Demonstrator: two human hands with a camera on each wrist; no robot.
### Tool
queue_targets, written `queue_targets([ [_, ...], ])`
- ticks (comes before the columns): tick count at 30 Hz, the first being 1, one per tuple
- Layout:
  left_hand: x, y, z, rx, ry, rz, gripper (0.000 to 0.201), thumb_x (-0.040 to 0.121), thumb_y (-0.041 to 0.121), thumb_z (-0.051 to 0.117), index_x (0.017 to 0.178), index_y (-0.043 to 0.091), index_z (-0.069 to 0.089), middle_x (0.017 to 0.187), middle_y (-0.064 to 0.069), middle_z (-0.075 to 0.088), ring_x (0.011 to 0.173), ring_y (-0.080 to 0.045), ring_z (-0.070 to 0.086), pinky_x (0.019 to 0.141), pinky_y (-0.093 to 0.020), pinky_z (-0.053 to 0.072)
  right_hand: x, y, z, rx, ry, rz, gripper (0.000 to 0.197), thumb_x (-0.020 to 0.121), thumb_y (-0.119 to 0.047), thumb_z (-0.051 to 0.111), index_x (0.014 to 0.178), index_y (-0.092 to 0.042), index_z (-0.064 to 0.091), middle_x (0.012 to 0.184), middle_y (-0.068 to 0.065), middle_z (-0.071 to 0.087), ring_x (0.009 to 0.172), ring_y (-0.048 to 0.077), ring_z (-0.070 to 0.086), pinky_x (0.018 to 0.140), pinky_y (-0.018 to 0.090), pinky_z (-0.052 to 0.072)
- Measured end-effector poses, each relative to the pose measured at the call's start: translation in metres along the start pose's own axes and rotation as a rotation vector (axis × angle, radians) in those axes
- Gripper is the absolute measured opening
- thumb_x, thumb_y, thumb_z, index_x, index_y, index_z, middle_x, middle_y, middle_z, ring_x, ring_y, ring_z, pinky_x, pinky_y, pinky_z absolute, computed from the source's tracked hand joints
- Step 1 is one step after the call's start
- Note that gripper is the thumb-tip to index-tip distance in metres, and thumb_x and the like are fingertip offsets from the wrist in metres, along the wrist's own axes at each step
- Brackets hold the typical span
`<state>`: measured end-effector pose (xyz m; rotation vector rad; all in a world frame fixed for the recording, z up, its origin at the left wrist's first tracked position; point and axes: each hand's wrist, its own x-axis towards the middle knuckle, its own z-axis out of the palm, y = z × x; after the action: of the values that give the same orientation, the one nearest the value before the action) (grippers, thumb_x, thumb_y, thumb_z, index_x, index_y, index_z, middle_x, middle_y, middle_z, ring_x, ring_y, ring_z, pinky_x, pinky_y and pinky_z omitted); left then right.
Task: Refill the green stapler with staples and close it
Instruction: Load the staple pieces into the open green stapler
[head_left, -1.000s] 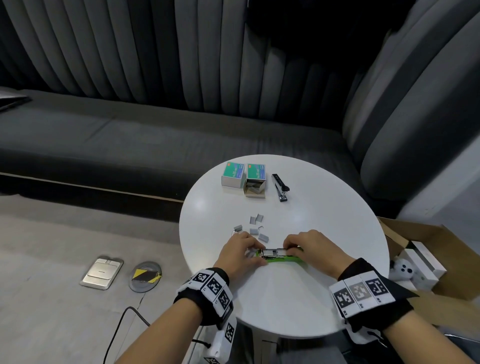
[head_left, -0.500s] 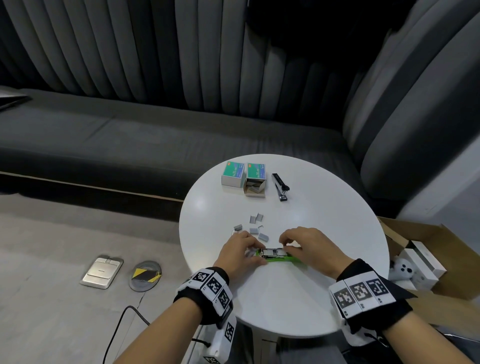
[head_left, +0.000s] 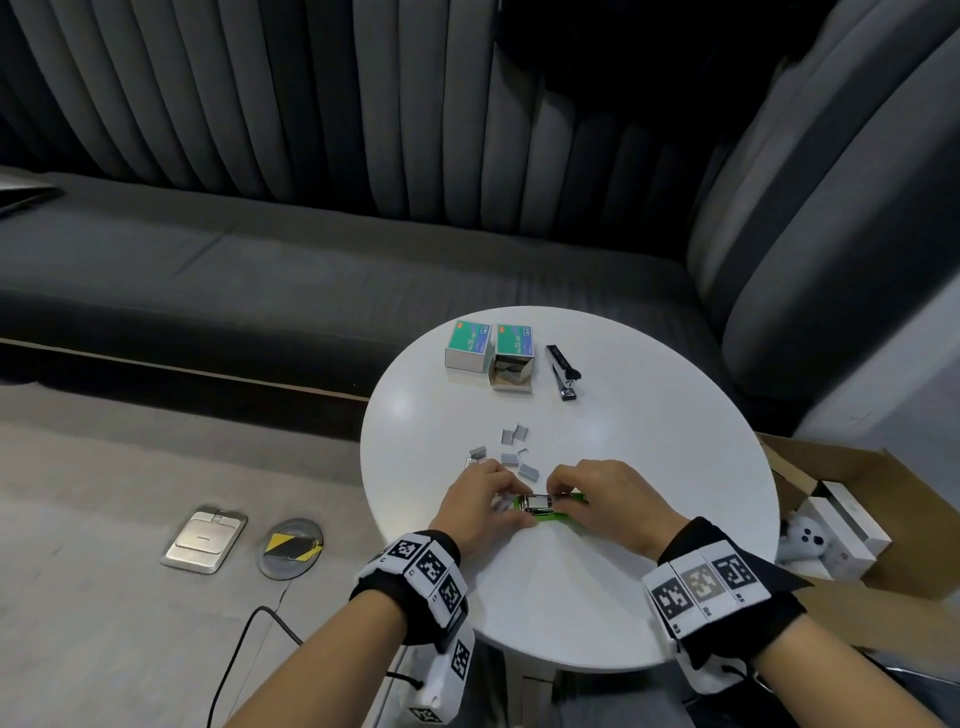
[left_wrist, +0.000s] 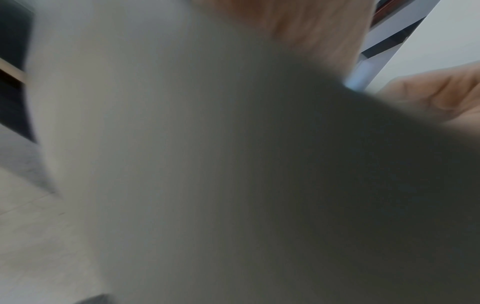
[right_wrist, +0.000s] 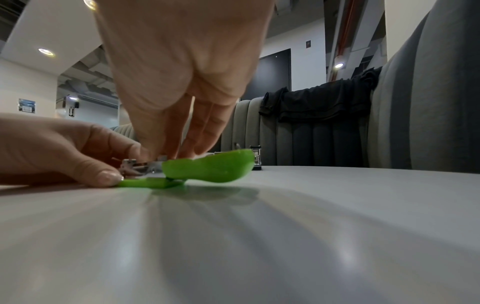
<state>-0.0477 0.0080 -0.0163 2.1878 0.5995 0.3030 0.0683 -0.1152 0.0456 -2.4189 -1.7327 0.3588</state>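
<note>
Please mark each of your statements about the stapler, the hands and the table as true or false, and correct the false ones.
1. The green stapler lies opened on the white table. True.
2. Only one hand touches it. False: the left hand and the right hand both touch it.
3. Loose staple strips lie on the table beyond the hands. True.
4. Both staple boxes are closed. False: the right one is open.
5. A black stapler lies beside the boxes. True.

stapler on table between hands, staples behind
</note>
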Motion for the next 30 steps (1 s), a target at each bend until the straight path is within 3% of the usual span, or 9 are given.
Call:
queue_targets([
  [10,0.001,0.000,-0.001,0.004,-0.009,0.001,0.029,0.071,0.025,0.075,0.099,0.017,0.068,0.092,0.005,0.050,0.093,-0.009,0.044,0.078,-0.019,0.035,0.003,-0.003,-0.007,-0.096,-0.070,-0.032,0.019,0.091,-0.025,0.048,0.101,-0.015,0.060,0.094,0.011,0.068,0.088,0.026,0.057,0.071,0.030,0.037],
  [14,0.001,0.001,-0.002,0.013,-0.032,0.006,0.031,0.072,0.025,0.074,0.101,0.015,0.068,0.093,0.005,0.049,0.100,-0.016,0.049,0.080,-0.020,0.035,0.005,-0.003,-0.005,-0.153,-0.083,-0.044,0.020,0.092,-0.025,0.045,0.103,-0.016,0.059,0.095,0.013,0.067,0.088,0.029,0.058,0.067,0.029,0.032],
  [17,0.001,0.001,-0.003,0.017,-0.035,0.009,0.032,0.073,0.025,0.074,0.103,0.014,0.067,0.094,0.005,0.048,0.103,-0.017,0.049,0.078,-0.018,0.033,0.005,-0.003,-0.004,-0.161,-0.118,-0.046,0.023,0.093,-0.027,0.044,0.108,-0.020,0.059,0.101,0.009,0.069,0.093,0.027,0.059,0.072,0.031,0.038],
  [19,0.000,0.001,-0.003,0.002,-0.028,0.003,0.032,0.073,0.024,0.074,0.102,0.014,0.067,0.093,0.006,0.048,0.102,-0.016,0.048,0.078,-0.018,0.032,0.002,0.002,-0.012,0.051,-0.034,0.037,0.024,0.092,-0.026,0.048,0.113,-0.022,0.060,0.111,0.003,0.069,0.098,0.020,0.061,0.082,0.029,0.042],
  [21,0.000,0.002,-0.002,-0.001,-0.013,0.005,0.031,0.073,0.025,0.074,0.102,0.015,0.068,0.094,0.006,0.049,0.098,-0.013,0.047,0.078,-0.017,0.032,0.001,0.012,-0.023,0.274,0.173,0.108,0.024,0.092,-0.018,0.051,0.112,-0.017,0.063,0.115,0.000,0.068,0.096,0.014,0.061,0.091,0.026,0.046],
  [23,0.000,0.002,-0.002,-0.001,-0.008,-0.001,0.032,0.073,0.025,0.074,0.102,0.015,0.068,0.094,0.005,0.050,0.099,-0.014,0.047,0.079,-0.017,0.033,0.002,0.020,-0.028,0.280,0.238,0.116,0.024,0.091,-0.011,0.049,0.108,-0.015,0.066,0.113,0.000,0.069,0.100,0.016,0.062,0.094,0.030,0.047],
  [27,0.000,0.001,-0.003,0.016,-0.027,-0.006,0.032,0.073,0.026,0.074,0.103,0.016,0.067,0.095,0.006,0.049,0.104,-0.016,0.049,0.080,-0.018,0.033,0.002,0.021,-0.021,0.053,-0.008,0.035,0.030,0.093,-0.013,0.042,0.110,-0.022,0.065,0.119,-0.005,0.064,0.110,0.015,0.053,0.093,0.028,0.040],
  [30,0.000,0.003,-0.002,0.019,-0.032,-0.004,0.032,0.073,0.026,0.074,0.103,0.016,0.068,0.094,0.006,0.049,0.102,-0.016,0.049,0.080,-0.018,0.034,0.000,0.023,-0.012,-0.005,-0.114,-0.006,0.033,0.093,-0.013,0.041,0.112,-0.027,0.065,0.127,-0.006,0.057,0.116,0.015,0.047,0.093,0.028,0.040],
])
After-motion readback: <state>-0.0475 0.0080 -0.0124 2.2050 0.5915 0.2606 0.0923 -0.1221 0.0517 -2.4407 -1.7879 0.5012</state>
